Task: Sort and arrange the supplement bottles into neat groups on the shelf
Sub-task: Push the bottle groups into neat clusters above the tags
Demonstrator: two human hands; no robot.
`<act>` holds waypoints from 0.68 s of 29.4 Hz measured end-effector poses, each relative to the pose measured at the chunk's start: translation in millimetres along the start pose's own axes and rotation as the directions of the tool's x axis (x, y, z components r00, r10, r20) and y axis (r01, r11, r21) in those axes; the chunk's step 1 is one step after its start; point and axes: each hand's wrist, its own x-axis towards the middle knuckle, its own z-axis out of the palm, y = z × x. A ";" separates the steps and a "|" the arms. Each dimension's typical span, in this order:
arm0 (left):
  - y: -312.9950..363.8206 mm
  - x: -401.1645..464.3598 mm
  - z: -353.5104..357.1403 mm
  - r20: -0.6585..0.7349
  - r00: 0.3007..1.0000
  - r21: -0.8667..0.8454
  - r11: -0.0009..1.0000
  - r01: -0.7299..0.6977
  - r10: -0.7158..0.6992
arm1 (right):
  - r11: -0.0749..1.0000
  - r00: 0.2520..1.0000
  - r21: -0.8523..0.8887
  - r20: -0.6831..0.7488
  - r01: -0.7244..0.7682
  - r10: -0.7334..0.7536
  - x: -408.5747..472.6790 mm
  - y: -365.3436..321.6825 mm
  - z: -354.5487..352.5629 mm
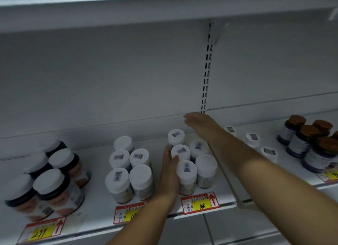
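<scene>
White shelving fills the view, its front edge [182, 214] carrying red-and-yellow price tags, one [200, 202] just below the left hand [169, 173]. That hand lies flat and open against the left side of a cluster of white-capped bottles, palm pressed on the nearest one [186, 177] and fingertips reaching the middle one [180, 151]; it squares the column up rather than gripping anything. To the right of the palm stands a second column [205, 169], touching the first. Left of the hand a five-bottle white group [130, 169] already looks tidy, and beyond it sits a dark-bodied group [49, 173], close-packed. Past the pressed cluster the right hand [198, 125] reaches toward the back panel, fingers extended and empty. Farther right, three white caps [252, 139] trail loosely in a diagonal, apart from each other, then a brown-capped group [309, 142] at the far end. By my reading, sorting is largely done: four groups stand together, and the loose trio and final straightening remain.
</scene>
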 end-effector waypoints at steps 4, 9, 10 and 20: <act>4.1 -0.1 2.2 0.008 1.000 -0.001 1.000 -0.019 0.019 | 0.961 0.927 -0.254 0.375 0.105 -0.002 23.7 -0.9 21.5; 2.6 -1.2 2.2 0.014 1.000 -0.033 0.999 -0.009 0.009 | 0.942 0.919 -0.277 0.387 0.192 -0.073 22.1 8.8 22.7; 2.1 -0.8 3.0 0.001 1.000 -0.045 0.999 -0.012 0.012 | 0.942 0.916 -0.279 0.396 0.186 -0.063 21.7 9.6 21.8; 9.7 -12.9 -0.4 -0.102 0.995 0.124 0.992 0.012 0.000 | 0.996 0.995 0.024 -0.057 0.088 -0.086 -29.1 -12.1 -16.2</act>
